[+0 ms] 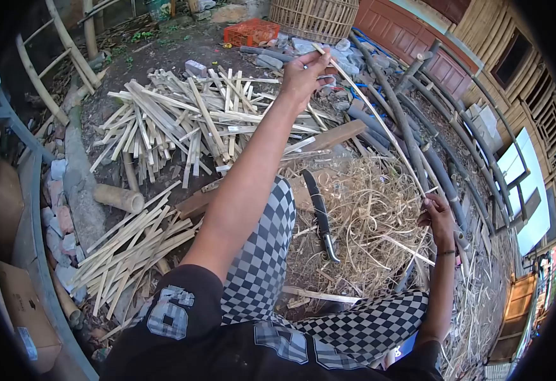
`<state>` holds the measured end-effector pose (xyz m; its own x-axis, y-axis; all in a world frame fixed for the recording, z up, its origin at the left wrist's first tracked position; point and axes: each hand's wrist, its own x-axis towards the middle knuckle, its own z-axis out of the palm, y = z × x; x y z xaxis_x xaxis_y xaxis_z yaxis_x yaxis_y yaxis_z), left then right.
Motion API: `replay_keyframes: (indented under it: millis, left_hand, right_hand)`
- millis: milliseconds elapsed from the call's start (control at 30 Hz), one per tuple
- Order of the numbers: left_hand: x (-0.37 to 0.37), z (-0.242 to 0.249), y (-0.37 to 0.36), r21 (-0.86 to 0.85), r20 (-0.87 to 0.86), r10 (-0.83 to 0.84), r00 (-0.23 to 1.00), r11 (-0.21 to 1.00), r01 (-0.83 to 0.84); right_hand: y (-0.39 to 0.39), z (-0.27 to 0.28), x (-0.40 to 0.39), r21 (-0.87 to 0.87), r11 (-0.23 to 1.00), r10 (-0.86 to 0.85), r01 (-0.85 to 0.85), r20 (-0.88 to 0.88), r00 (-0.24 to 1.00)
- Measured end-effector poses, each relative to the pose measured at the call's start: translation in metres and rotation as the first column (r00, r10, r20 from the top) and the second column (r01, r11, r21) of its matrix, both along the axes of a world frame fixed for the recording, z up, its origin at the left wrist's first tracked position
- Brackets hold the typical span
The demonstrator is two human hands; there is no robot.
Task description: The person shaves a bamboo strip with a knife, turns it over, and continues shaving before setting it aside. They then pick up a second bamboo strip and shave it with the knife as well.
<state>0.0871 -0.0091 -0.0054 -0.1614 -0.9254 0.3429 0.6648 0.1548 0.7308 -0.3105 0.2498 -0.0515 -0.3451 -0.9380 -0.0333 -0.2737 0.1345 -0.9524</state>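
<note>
A long, thin bamboo strip (368,103) runs on a slant between my two hands. My left hand (306,76), reaching far forward, pinches its upper end. The lower end sits in the closed fingers of my right hand (438,219), off to the right. Below the strip, a machete (319,213) with a dark blade lies on the ground beside my knee, its handle toward me. Curly bamboo shavings (367,222) are heaped between the machete and my right hand. Neither hand touches the machete.
A large pile of split bamboo sticks (183,120) lies ahead to the left, with a smaller pile (132,254) nearer. A bamboo tube (118,198) lies between them. A red crate (251,32) and woven basket (313,18) stand behind. Long poles (392,95) extend along the right.
</note>
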Motion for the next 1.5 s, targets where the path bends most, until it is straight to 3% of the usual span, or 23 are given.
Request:
replay_keyframes:
  millis: [167,200,233,567,700,767,833,900,967,1033,1067,1100,1167,1233,1267,1300,1367,1400,1433,1500]
  left_hand:
    - [0.008,0.009,0.010,-0.038,0.309,0.204,0.929,0.979,-0.203]
    - [0.011,0.010,0.012,-0.053,0.320,0.222,0.921,0.975,-0.216]
    - [0.014,0.012,0.015,-0.061,0.324,0.220,0.920,0.975,-0.212]
    - [0.069,0.049,0.062,-0.070,0.213,0.470,0.856,0.882,-0.467]
    - [0.097,0.059,0.084,-0.083,0.228,0.474,0.851,0.880,-0.468]
    - [0.108,0.063,0.096,-0.133,0.104,0.515,0.851,0.855,-0.501]
    - [0.124,0.071,0.107,-0.174,0.116,0.552,0.826,0.830,-0.530]
    - [0.141,0.079,0.122,-0.280,0.043,0.597,0.801,0.777,-0.564]
    - [0.166,0.087,0.141,-0.391,0.081,0.701,0.708,0.676,-0.624]
    - [0.195,0.084,0.148,-0.389,0.104,0.777,0.620,0.606,-0.694]
    - [0.206,0.077,0.153,-0.536,0.047,0.842,0.537,0.475,-0.698]
    - [0.220,0.074,0.164,-0.534,0.048,0.851,0.523,0.464,-0.707]
    - [0.255,0.066,0.192,-0.686,0.445,0.856,0.264,0.515,-0.514]
    - [0.290,0.053,0.213,-0.708,0.490,0.850,0.192,0.517,-0.481]
    - [0.306,0.047,0.224,-0.779,0.555,0.828,-0.080,0.484,-0.398]
    - [0.325,0.040,0.232,-0.828,0.558,0.754,-0.347,0.476,-0.298]
    - [0.376,0.009,0.234,-0.766,0.613,0.555,-0.562,0.591,-0.252]
    - [0.384,-0.004,0.241,-0.666,0.652,0.325,-0.684,0.676,-0.314]
    - [0.392,-0.016,0.246,-0.562,0.638,0.079,-0.766,0.727,-0.394]
    - [0.424,-0.061,0.231,-0.387,0.669,-0.127,-0.732,0.782,-0.489]
  right_hand:
    - [-0.019,-0.009,0.016,0.107,0.979,0.177,-0.174,-0.017,0.984]
    - [-0.023,-0.006,0.027,0.103,0.974,0.211,-0.202,-0.083,0.974]
    - [-0.029,-0.003,0.035,0.112,0.963,0.252,-0.246,-0.036,0.967]
    - [-0.064,0.009,0.107,0.078,0.881,0.452,-0.466,0.145,0.880]
    - [-0.079,0.006,0.121,0.088,0.820,0.555,-0.566,0.120,0.823]
    - [-0.084,0.001,0.127,0.055,0.786,0.615,-0.616,0.033,0.788]
    - [-0.086,0.003,0.136,0.071,0.757,0.649,-0.649,0.037,0.760]
    - [-0.087,0.006,0.145,0.170,0.725,0.686,-0.667,-0.096,0.721]
    - [-0.094,-0.003,0.143,0.230,0.685,0.722,-0.692,-0.087,0.686]
    - [-0.097,-0.004,0.144,0.338,0.651,0.744,-0.680,-0.108,0.659]
    - [-0.099,-0.007,0.143,0.354,0.633,0.763,-0.689,-0.129,0.634]
    - [-0.100,-0.007,0.143,0.357,0.620,0.773,-0.699,-0.129,0.621]
    - [-0.101,-0.009,0.142,0.392,0.594,0.789,-0.703,-0.110,0.605]
    - [-0.100,-0.011,0.139,0.388,0.586,0.797,-0.711,-0.117,0.593]
    - [-0.100,-0.012,0.136,0.403,0.593,0.787,-0.697,-0.108,0.607]
    - [-0.100,-0.014,0.132,0.424,0.599,0.776,-0.679,-0.098,0.623]
    - [-0.099,-0.017,0.124,0.423,0.595,0.771,-0.684,-0.061,0.633]
    - [-0.098,-0.017,0.122,0.430,0.615,0.752,-0.661,-0.067,0.656]
    - [-0.097,-0.016,0.121,0.433,0.638,0.730,-0.637,-0.077,0.679]
    - [-0.096,-0.018,0.113,0.438,0.641,0.729,-0.630,-0.094,0.678]
